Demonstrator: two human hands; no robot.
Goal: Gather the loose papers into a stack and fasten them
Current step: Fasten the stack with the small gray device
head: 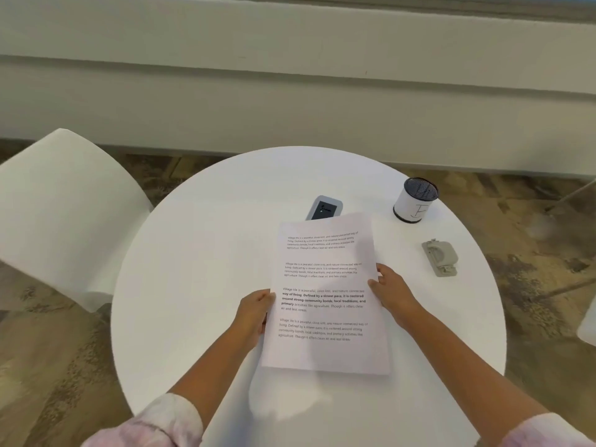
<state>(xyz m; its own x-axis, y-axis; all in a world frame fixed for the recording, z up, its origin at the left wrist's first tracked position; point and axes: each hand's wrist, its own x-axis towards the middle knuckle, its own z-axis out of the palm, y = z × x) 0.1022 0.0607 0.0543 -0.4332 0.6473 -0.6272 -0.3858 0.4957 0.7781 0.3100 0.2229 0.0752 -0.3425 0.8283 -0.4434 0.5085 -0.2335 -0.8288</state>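
Papers (324,295) gripped at both side edges — left hand (254,312), right hand (392,290) — for squaring; stapler (440,257) far right, untouched.

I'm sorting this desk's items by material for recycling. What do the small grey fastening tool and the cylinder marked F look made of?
The grey fastening tool looks like matte moulded plastic: uniform dull grey with rounded edges and no glint; any metal parts inside can't be seen. The cylinder has a smooth white body, perhaps plastic or coated card, and a dark top with a fine mesh-like texture, possibly fabric or metal grille.

Bare forearms; pale pink-white mottled sleeves (167,421) rolled up; hands without rings.
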